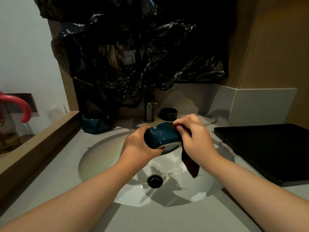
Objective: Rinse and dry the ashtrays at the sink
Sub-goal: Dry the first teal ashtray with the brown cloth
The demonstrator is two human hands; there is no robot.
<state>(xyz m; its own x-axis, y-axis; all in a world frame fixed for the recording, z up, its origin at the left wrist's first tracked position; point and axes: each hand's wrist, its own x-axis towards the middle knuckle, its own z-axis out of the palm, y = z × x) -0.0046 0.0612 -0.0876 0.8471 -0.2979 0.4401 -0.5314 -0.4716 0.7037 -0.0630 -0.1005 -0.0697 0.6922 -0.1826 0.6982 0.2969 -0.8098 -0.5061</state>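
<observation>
My left hand (138, 144) grips a shiny blue ashtray (162, 135), tipped on its side over the white sink (103, 158). My right hand (195, 136) pinches a soft dark cloth (190, 164) on its rim, so I think I am drying it. Past my left hand a second blue ashtray (96, 121) sits on the desk (63, 168). Past my right hand sits a round black one (168, 113).

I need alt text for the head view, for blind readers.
Over a sink, the left hand grips a teal ashtray while the right hand holds a dark cloth against it. A second ashtray sits beside the faucet.
</observation>
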